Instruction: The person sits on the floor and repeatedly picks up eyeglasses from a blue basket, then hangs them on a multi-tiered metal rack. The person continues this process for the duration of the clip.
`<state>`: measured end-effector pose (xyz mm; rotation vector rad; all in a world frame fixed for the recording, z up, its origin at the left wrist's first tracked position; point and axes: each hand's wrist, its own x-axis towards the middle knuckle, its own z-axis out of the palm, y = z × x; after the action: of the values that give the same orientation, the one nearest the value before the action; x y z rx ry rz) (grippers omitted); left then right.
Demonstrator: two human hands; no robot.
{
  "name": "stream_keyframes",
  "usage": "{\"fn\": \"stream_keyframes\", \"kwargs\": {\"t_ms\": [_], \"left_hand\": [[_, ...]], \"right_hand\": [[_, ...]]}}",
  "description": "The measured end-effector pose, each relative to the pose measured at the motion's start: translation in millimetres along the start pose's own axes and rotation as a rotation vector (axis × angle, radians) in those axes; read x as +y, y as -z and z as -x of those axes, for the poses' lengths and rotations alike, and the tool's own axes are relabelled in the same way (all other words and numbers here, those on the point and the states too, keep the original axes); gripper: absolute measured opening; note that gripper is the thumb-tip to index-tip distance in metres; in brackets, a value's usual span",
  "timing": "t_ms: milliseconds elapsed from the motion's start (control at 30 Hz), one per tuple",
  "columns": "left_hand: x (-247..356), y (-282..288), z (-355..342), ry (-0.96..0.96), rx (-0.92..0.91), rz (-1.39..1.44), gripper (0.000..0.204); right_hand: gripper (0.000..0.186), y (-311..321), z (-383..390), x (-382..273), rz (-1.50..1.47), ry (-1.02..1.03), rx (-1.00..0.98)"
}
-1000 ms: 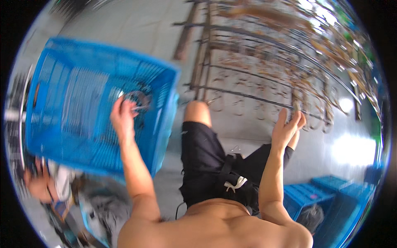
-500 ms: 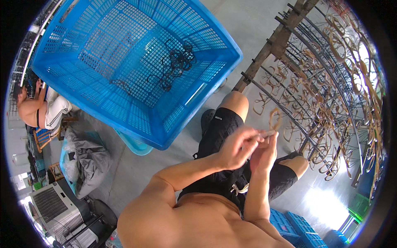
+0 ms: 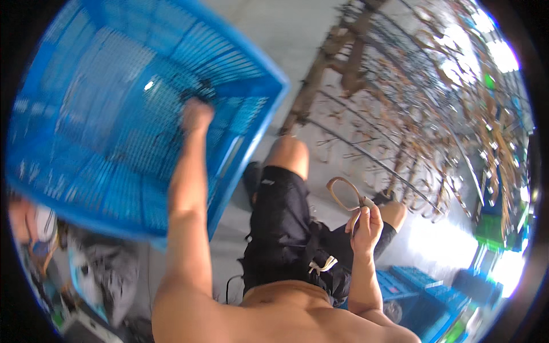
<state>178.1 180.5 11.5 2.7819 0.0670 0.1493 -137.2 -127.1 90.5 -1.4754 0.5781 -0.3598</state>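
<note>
My left hand (image 3: 198, 116) reaches down inside the big blue plastic basket (image 3: 251, 63), over a small heap of dark, thin looped pieces (image 3: 200, 91). Motion smears its fingers, and whether it grips any of them is hidden. In front of my right knee, my right hand (image 3: 367, 228) is closed on a brown eyeglass frame (image 3: 342, 197). One rounded rim of that frame stands up above the fingertips, and the rest is partly covered by the hand.
On the right stands a rack with dark rods (image 3: 366, 151), hung with many brown looped frames (image 3: 423, 188). Blue crates (image 3: 423, 297) sit at the lower right. At the lower left are a dark grey cloth or bag (image 3: 111, 263) and another person (image 3: 23, 220), blurred.
My left hand has left my right hand and gone far left into the basket. The right hand stays near my knee with the eyeglass frame. The whole view has shifted and blurred.
</note>
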Motion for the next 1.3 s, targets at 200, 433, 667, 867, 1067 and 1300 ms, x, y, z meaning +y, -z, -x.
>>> {"fn": "stream_keyframes", "kwargs": {"t_ms": [200,433,667,867,1067,1300], "left_hand": [[-102.6,-88.5,-21.1,0.367,-0.340,-0.294,0.073],[-93.5,-51.6,-18.8,0.224,-0.386,-0.367,0.049],[-53.3,22.7,-1.5,-0.026,-0.311,-0.401,0.035],[-18.4,67.4,30.9,-0.027,-0.436,0.411,0.024],[34.0,76.0,96.7,0.114,-0.266,0.915,0.031],[97.3,89.1,165.4,0.152,-0.119,0.890,0.038]], "right_hand": [[0.016,67.1,-32.5,-40.8,-0.055,0.180,0.506],[0.016,93.9,-81.3,-17.5,-0.051,0.296,0.744],[0.020,84.7,-113.9,9.7,-0.234,0.254,0.762],[0.018,94.7,-123.0,7.8,-0.485,0.132,0.602],[0.019,88.4,-125.1,5.9,-0.539,0.161,0.580],[0.018,85.0,-123.1,5.4,-0.542,0.171,0.599]]}}
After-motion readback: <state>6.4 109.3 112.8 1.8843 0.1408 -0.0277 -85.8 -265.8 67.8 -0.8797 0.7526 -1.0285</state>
